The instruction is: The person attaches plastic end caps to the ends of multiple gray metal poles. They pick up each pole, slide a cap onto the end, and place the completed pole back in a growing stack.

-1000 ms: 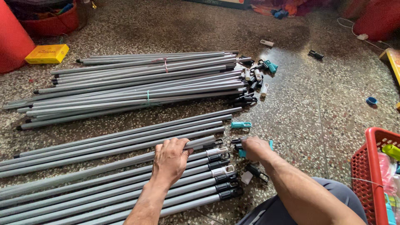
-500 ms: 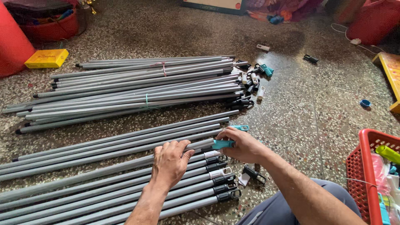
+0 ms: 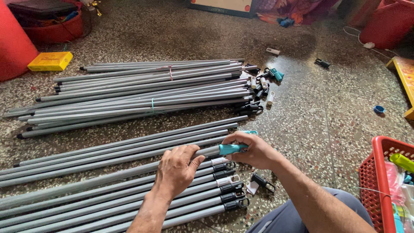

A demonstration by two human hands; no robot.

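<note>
A large bundle of grey poles (image 3: 142, 92) lay across the far part of the speckled floor (image 3: 327, 116), tied with thin bands, and a scatter of black, white and teal end caps (image 3: 263, 84) sat at its right end. A red basket (image 3: 381, 181) stood at the floor's near right edge, a yellow box (image 3: 50, 61) near the far left, and a small blue cap (image 3: 379, 109) lay alone toward the right. Nearer the person, a second row of loose poles (image 3: 108, 198) lay side by side, several already capped in black or white, crowding close under both hands. One loose black clip (image 3: 263, 182) rested just beside the right wrist.

The grey pole (image 3: 129, 172) being worked on ran roughly left to right with the near row, its right end raised slightly. It was plain, slim and matte. The left hand (image 3: 176, 169) pressed flat over its shaft, fingers wrapped loosely. The right hand (image 3: 254, 151) was closed around a teal cap (image 3: 230, 149) seated on the pole's right end.
</note>
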